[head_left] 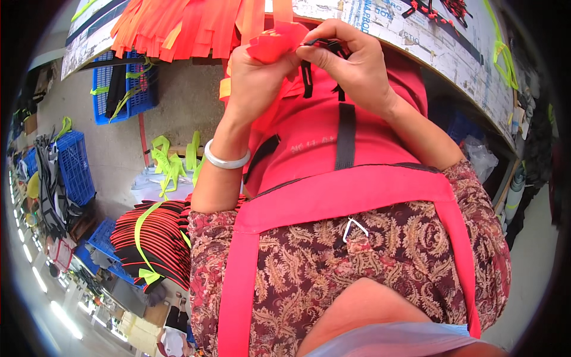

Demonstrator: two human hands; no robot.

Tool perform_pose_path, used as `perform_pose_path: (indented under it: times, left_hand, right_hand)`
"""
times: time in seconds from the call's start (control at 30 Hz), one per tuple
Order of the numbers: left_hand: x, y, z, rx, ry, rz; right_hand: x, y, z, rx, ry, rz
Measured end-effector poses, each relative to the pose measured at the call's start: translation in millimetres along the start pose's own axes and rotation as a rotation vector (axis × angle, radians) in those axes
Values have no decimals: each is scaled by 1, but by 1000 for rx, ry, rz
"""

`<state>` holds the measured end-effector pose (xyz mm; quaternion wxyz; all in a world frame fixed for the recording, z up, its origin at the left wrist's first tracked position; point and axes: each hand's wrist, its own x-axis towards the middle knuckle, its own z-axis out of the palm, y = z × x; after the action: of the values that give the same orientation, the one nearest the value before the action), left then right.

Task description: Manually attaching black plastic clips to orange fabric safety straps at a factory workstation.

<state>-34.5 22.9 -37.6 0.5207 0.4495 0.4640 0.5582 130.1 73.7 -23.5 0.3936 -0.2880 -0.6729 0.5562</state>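
My left hand (256, 83) is closed round a folded bunch of orange-red fabric strips (276, 44), held up at the table's near edge. Close beside it, thumb and fingers of my right hand (360, 68) pinch thin black cords (307, 80), some of which dangle below. The cords' upper ends meet the orange-red fabric between both hands; whether they are joined to it I cannot tell. A thick row of orange-red strips (178, 30) hangs over the table edge, left of my hands. Below my hands is my red apron (303, 149).
The worn, pale table (428, 59) bears black-and-red cord pieces (437, 18) at the far right. A yellow-green strip (504, 65) hangs at its right edge. Blue crates (76, 169) and a tied black-and-orange stack (148, 238) are at left. Another person (174, 333) shows at lower left.
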Motion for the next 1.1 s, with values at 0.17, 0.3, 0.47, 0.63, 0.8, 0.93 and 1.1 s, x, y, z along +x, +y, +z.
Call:
perform_pose_path:
  times: [0.17, 0.3, 0.47, 0.63, 0.8, 0.93, 1.1]
  left_hand:
    - [-3, 3, 5, 117, 4, 28]
    - [0, -3, 5, -80, 0, -109]
    - [6, 16, -14, -57, -37, -144]
    - [3, 14, 5, 124, 92, 31]
    - [-9, 34, -26, -229, 439, 28]
    - [-31, 46, -45, -341, 326, 85]
    - [-18, 50, -27, -310, 329, -9]
  right_hand:
    - [-7, -4, 3, 49, 54, 28]
    - [-7, 8, -1, 19, 47, 154]
    - [4, 2, -6, 54, -151, 215]
    - [-5, 50, 5, -155, -250, -77]
    - [34, 35, 2, -184, -285, -39]
    - [128, -42, -4, 52, 17, 173]
    - [224, 16, -16, -176, 145, 152]
